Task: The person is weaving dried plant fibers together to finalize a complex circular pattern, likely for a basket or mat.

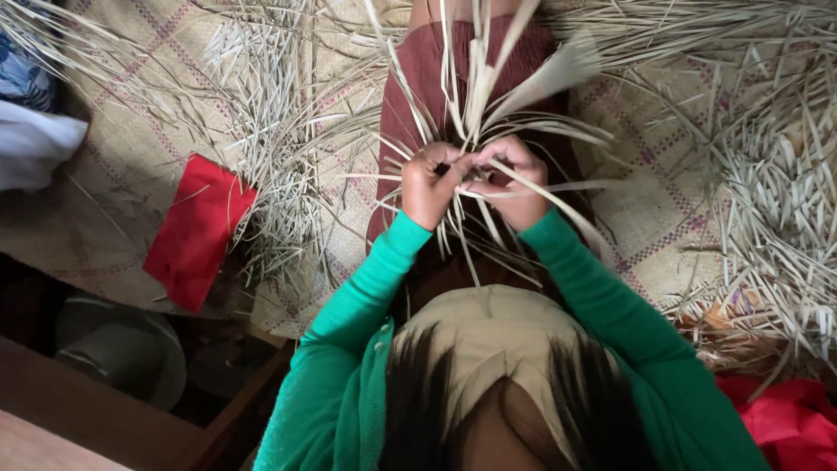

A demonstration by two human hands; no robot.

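Dark hair [523,410] and a tan cloth sit closest to the lens, with green sleeves [357,323] running away from them toward the work.

Far left, a white cloth [30,144] lies at the edge of the woven mat [131,157], and below it a dark round object sits in shadow, too dim to make out. Next comes a flat red piece [199,228] resting on the mat, with a loose drift of pale dried strips [270,131] just beside and partly over it.

At centre, the left hand [430,185] and right hand [514,181] are pressed together, knuckles touching, both closed around the gathered base of a bundle of palm-leaf strips [475,87]. This bundle sits over a maroon-clad lap [418,78]. Its long axis runs straight away from the person: the longer free ends fan upward in the picture, while short tails spill down and outward below the fists. Neither hand is clearly nearer to it; they pinch the same crossing point, the left thumb tucked against the right fingers.

Rightward, the mat's purple-lined pattern shows again, then a thick heap of more strips [776,192], well apart from the hands. Red fabric [793,419] fills the bottom right corner.
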